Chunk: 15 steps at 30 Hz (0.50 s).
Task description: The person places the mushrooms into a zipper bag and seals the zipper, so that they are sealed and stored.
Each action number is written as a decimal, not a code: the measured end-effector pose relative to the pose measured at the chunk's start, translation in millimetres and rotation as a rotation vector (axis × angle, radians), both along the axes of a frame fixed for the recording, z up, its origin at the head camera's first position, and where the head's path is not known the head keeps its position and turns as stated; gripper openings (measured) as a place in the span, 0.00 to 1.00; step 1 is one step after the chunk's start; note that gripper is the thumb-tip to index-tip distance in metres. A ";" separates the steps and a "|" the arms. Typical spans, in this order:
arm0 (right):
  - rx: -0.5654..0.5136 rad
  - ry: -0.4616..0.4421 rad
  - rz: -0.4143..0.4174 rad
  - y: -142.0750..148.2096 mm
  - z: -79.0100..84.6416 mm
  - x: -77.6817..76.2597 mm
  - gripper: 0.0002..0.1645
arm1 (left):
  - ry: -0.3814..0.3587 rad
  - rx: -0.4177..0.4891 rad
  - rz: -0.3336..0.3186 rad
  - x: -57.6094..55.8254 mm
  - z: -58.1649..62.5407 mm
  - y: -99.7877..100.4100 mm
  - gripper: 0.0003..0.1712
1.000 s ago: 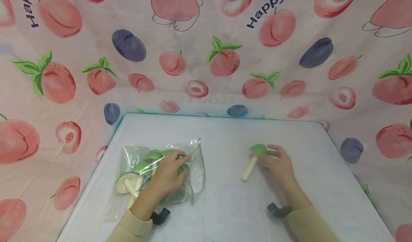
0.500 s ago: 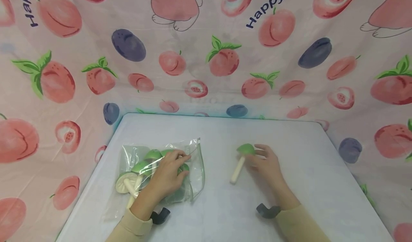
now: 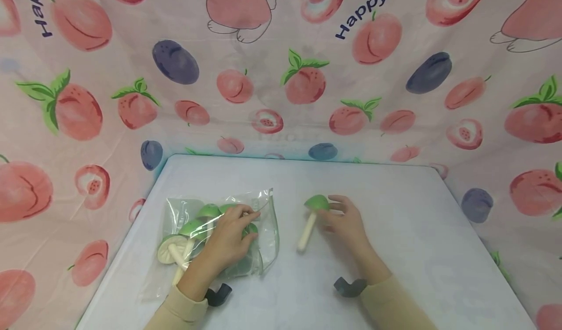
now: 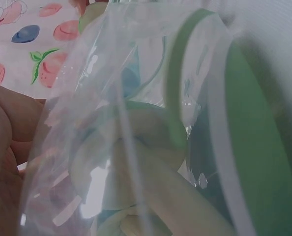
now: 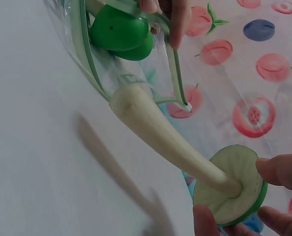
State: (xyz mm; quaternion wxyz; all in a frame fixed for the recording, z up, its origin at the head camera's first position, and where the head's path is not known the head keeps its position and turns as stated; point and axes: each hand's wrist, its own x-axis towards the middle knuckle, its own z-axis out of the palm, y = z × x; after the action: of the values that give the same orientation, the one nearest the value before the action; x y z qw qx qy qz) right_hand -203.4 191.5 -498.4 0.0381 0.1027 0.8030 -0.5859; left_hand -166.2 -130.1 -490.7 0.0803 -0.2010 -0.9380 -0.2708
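A toy mushroom with a green cap and cream stem (image 3: 307,231) is pinched by its cap in my right hand (image 3: 349,225), above the table to the right of the bag. In the right wrist view, the fingertips surround the cap's rim (image 5: 229,201) and the stem points toward the bag's mouth. My left hand (image 3: 228,240) grips the edge of a clear zip bag (image 3: 269,242), holding its green-lined opening (image 5: 89,59) apart. Several similar mushrooms (image 3: 191,228) lie inside the bag. Part of them is hidden under the left hand.
The white table (image 3: 395,198) has a fruit-patterned cloth (image 3: 263,91) hanging behind it and at both sides. A dark curved piece sits at each wrist, such as the right wrist piece (image 3: 350,287).
My right hand has moved steadily left with the mushroom, bringing it closer to the bag. The left hand and the bag have stayed in place.
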 end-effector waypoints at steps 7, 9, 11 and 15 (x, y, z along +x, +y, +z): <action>-0.028 0.018 0.023 -17.9 1.7 3.1 0.38 | 0.020 0.000 0.000 -0.2 -0.6 0.6 0.31; -0.041 0.024 0.027 -22.9 1.9 4.1 0.37 | 0.014 0.002 -0.001 0.0 0.0 0.8 0.31; -0.058 0.030 0.033 -27.7 1.7 4.8 0.37 | 0.007 0.000 -0.001 0.3 0.8 0.9 0.31; -0.094 0.033 0.041 -36.6 1.1 5.6 0.36 | -0.001 -0.003 0.000 0.9 1.6 1.1 0.31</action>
State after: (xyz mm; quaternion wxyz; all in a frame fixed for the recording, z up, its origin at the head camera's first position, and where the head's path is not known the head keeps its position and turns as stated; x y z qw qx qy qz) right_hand -197.7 154.9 -497.4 0.0416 0.0746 0.7772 -0.6235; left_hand -165.3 -129.0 -489.1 0.0793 -0.2011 -0.9384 -0.2695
